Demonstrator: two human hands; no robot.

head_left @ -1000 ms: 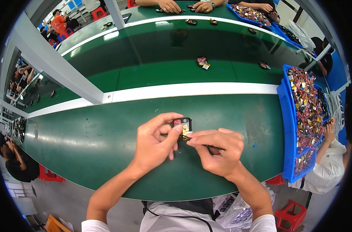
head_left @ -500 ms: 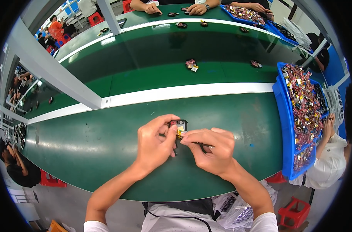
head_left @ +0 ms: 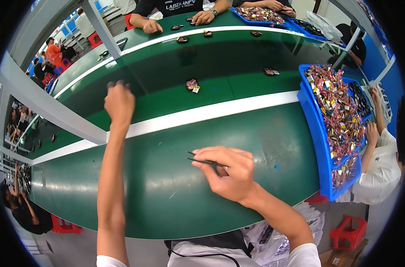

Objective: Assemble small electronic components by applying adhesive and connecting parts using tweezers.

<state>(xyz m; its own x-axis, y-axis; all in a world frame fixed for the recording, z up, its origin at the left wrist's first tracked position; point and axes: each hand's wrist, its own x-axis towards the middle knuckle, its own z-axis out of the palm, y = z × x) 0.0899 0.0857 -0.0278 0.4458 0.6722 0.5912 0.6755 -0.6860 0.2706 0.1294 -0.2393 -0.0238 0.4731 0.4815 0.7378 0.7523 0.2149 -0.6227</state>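
Note:
My left hand [head_left: 119, 104] reaches out over the dark green belt, past the white rail. Its fingertips are smeared by motion, so I cannot make out whether anything is in them. Above the near green tabletop, my right hand [head_left: 231, 171] is closed around a pair of dark tweezers [head_left: 207, 162], whose two tips point left and stand a little apart. Nothing is between the tips. On the belt, right of my left hand, lies a small black unit [head_left: 191, 84] with reddish and yellow-white parts; a similar unit [head_left: 270, 71] lies farther right.
A white rail [head_left: 211, 109] runs between tabletop and belt, with a grey post [head_left: 55, 107] at the left. Blue bins [head_left: 316, 147] full of small wired parts stand at the right, beside a person in white [head_left: 378, 164]. Across the belt, another person's hands [head_left: 203, 18] rest near small units.
My left hand has moved from the near tabletop forward and left over the belt. The small black unit it held there is no longer visible. My right hand, still with the tweezers, shifted slightly left.

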